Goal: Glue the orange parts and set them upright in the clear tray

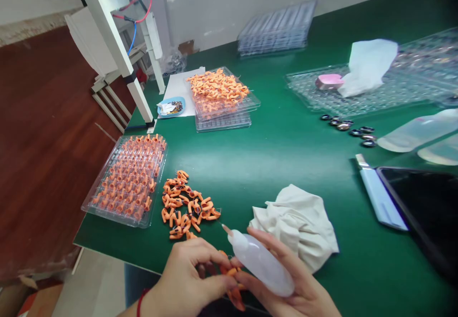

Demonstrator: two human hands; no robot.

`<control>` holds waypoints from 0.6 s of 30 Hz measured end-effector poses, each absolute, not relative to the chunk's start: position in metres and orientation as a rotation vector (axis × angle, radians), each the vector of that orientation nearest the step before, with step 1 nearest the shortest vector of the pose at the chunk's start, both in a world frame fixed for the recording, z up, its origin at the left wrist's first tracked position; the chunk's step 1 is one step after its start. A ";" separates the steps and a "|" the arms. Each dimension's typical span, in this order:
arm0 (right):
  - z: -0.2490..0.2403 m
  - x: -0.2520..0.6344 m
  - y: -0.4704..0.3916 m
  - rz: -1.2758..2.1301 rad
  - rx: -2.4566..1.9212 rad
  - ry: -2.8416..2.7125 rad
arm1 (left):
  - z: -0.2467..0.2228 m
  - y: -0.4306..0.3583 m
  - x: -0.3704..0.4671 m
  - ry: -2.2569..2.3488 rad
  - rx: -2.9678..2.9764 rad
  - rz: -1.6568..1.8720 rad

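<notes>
bottom centre of frame: right hand (286,286) wrapped round a translucent squeeze bottle (261,263), nozzle pointing upper left. left hand (189,279) pinching a small orange part (231,272) just beside the bottle. loose orange parts pile (186,205) on the green worktop (286,164) above the hands, white cloth (296,224) right of it.

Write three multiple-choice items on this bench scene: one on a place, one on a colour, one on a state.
1. Where is the loose pile of parts?
A. right of the filled tray
B. on the cloth
C. on the floor

2. What colour is the mat?
A. red
B. green
C. white

3. What does the right hand hold?
A. scissors
B. nothing
C. a squeeze bottle

Key: 1 A, the pile lies beside the tray's right edge. 2 B, green shows all over. 3 C, the fingers wrap the bottle while the left hand pinches an orange part.
</notes>
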State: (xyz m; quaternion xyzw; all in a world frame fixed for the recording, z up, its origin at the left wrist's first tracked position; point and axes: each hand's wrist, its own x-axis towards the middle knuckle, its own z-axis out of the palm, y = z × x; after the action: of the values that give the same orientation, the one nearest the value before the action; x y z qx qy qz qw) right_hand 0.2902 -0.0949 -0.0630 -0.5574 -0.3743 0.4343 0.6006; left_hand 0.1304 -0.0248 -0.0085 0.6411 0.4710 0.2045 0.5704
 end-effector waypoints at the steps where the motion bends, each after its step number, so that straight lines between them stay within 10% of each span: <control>1: -0.065 0.293 -0.091 1.004 -1.278 -0.910 | -0.009 -0.024 0.131 1.115 1.580 0.495; 18: -0.062 0.301 -0.094 1.062 -1.284 -0.802 | -0.021 -0.060 0.077 1.188 1.448 0.744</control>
State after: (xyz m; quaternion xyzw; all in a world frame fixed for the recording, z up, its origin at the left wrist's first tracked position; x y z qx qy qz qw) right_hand 0.3009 -0.0939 -0.0620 -0.5544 -0.3464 0.4586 0.6020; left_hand 0.0771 -0.0598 -0.0206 0.6076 0.4984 0.3123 0.5338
